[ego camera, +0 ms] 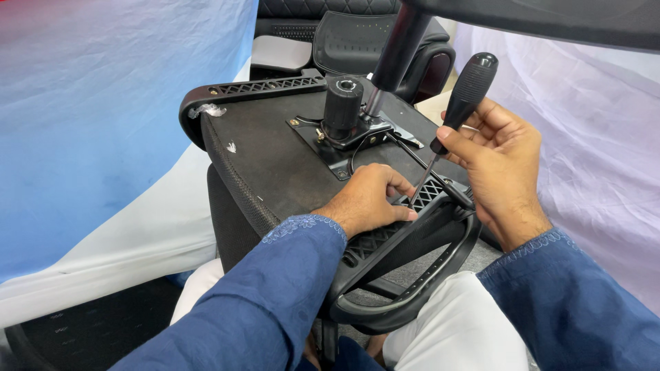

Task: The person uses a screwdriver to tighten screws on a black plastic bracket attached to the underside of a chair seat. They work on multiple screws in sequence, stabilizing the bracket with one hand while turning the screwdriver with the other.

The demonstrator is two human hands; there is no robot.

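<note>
We see the right hand [505, 168] with fingers closed around a black screwdriver [459, 103], its tip at the armrest [405, 247]; the left hand [368, 199] presses there, fingers curled

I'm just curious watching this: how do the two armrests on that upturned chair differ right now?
The near armrest has the left hand resting on it and the screwdriver, held by the right hand, pointed at its lattice bracket; the far armrest is untouched. The near one shows its curved loop; the far one shows mainly a flat lattice strip. Both are black plastic.
</note>
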